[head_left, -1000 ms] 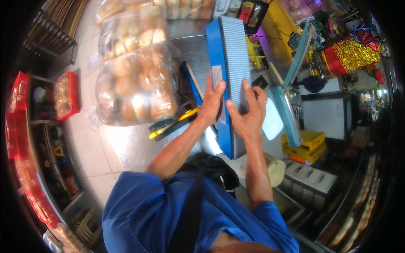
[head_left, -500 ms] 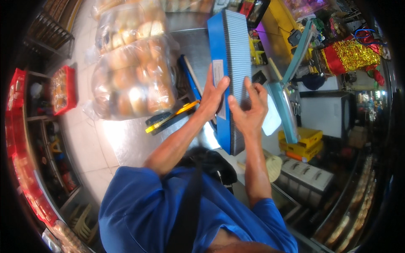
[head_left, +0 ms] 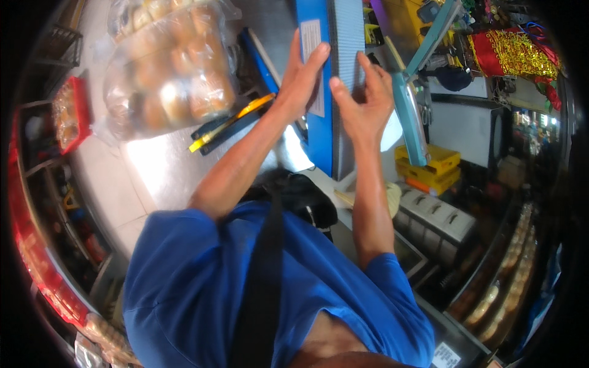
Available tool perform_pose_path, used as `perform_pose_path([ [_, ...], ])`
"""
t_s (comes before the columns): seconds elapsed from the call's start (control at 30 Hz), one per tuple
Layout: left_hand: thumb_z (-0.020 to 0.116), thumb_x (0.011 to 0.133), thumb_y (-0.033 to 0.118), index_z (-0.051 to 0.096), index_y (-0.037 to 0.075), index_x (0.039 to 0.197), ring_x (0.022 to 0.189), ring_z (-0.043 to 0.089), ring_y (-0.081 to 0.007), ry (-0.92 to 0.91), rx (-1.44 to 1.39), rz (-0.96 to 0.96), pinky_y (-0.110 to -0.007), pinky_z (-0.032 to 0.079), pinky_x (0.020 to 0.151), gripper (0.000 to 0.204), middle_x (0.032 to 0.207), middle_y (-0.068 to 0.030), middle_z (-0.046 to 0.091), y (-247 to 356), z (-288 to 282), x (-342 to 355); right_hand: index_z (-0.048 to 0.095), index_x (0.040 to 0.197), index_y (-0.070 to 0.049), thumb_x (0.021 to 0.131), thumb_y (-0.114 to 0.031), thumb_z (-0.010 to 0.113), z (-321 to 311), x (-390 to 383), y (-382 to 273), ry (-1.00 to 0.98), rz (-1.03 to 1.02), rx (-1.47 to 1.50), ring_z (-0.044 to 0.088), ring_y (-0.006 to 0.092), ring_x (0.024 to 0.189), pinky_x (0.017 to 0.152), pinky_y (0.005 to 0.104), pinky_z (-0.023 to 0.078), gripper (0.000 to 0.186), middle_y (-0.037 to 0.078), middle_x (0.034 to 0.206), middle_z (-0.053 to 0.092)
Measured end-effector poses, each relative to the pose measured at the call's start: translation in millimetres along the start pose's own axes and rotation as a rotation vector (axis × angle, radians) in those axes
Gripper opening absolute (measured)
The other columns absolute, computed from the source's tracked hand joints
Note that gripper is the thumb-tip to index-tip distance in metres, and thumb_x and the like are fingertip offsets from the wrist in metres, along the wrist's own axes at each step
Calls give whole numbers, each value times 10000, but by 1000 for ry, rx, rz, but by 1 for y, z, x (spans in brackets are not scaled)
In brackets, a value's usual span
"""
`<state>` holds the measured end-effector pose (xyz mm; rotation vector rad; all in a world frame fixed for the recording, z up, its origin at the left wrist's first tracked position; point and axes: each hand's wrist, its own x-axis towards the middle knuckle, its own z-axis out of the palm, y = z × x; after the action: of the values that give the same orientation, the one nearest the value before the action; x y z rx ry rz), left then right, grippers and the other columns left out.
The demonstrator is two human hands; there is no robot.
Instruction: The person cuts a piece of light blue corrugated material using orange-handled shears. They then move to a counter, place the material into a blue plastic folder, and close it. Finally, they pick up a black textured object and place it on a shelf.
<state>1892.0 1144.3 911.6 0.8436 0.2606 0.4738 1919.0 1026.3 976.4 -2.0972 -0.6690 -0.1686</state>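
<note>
A long blue box stands tall in front of me, its far end cut off by the top of the picture. One of its sides is grey-blue and finely ridged, and a pale label sits on the plain blue side. My left hand clasps the blue side over the label, thumb at the edge by the ridges. Across the ridged side lies my right hand, thumb on one edge and curved fingers by the other. Both hands hold the box. Left of it, a yellow and black slim tool lies on the metal tabletop.
Clear bags of round buns fill the table's left part. A teal hinged frame stands at the right, near yellow boxes and a grey metal case. A red crate is at far left.
The whole view has shifted, so the box, my hands and the table sit higher in the picture. Both hands keep nearly the same hold on the box.
</note>
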Motion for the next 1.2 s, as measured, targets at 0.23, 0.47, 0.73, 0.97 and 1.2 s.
perform_pose_path([
  [0.23, 629, 916, 405, 456, 45, 1382, 1180, 556, -284, 15, -62, 57, -397, 450, 1018, 614, 1270, -138, 586, 7, 18, -1, 595, 1256, 9, 716, -290, 839, 3, 13, 8, 40, -48, -26, 597, 291, 992, 863, 373, 488, 664, 183, 1119, 579],
  [0.47, 661, 912, 380, 414, 66, 1390, 1090, 584, -185, -127, -155, -81, -356, 489, 952, 623, 1202, -87, 598, 7, 9, 10, 551, 1271, 59, 753, -104, 823, 15, 31, -5, 127, 127, 142, 634, 167, 880, 767, 288, 522, 607, 110, 1039, 635],
  [0.73, 660, 914, 421, 516, 72, 1283, 956, 638, -192, -120, -204, -193, -357, 533, 858, 528, 1084, -78, 654, 1, 2, 13, 565, 1222, 78, 816, -33, 757, 14, 30, -5, 179, 162, 403, 625, 100, 814, 704, 228, 503, 462, 59, 968, 673],
  [0.97, 653, 923, 384, 521, 94, 1234, 891, 654, -184, -102, -200, -179, -343, 552, 805, 445, 1010, -64, 660, 12, 8, 7, 564, 1241, 83, 821, -57, 763, 13, 23, 3, 185, 187, 533, 629, 101, 814, 703, 231, 507, 486, 63, 968, 673],
  [1.2, 742, 860, 258, 510, 80, 1214, 861, 632, -168, -100, -122, -110, -328, 541, 774, 459, 975, -57, 641, 4, 6, 8, 555, 1254, 98, 798, -90, 793, 12, 18, 7, 198, 159, 350, 649, 153, 867, 731, 266, 533, 548, 139, 1050, 650],
])
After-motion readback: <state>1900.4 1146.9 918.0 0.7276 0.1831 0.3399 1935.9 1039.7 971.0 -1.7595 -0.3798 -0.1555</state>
